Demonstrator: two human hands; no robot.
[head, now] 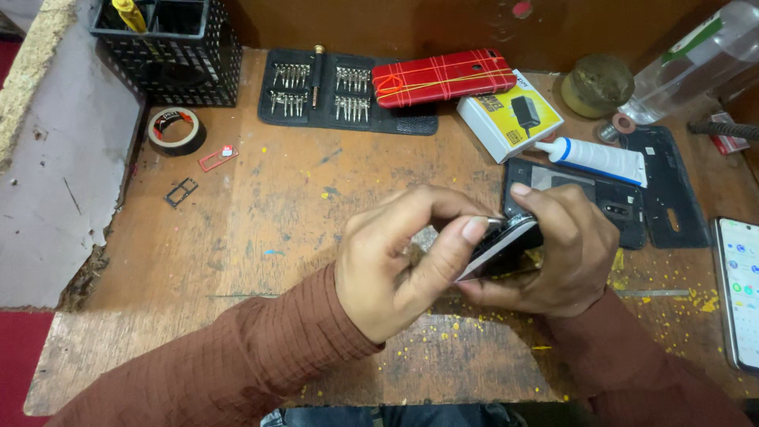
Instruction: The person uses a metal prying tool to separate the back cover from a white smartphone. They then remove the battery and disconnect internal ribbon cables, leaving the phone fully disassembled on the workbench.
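One dark phone part (506,247), held tilted above the wooden bench (261,229): right hand (565,253) cups it from behind, left hand (395,253) pinches its near edge with thumb and forefinger. One bit set (340,91), open. One red phone case (443,77). One white tube (593,156). One tape roll (176,130). Two small card trays (198,174). One lit phone (739,289), far right.

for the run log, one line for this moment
left hand: pinching phone's top edge | right hand: gripping phone | bench: glue tube
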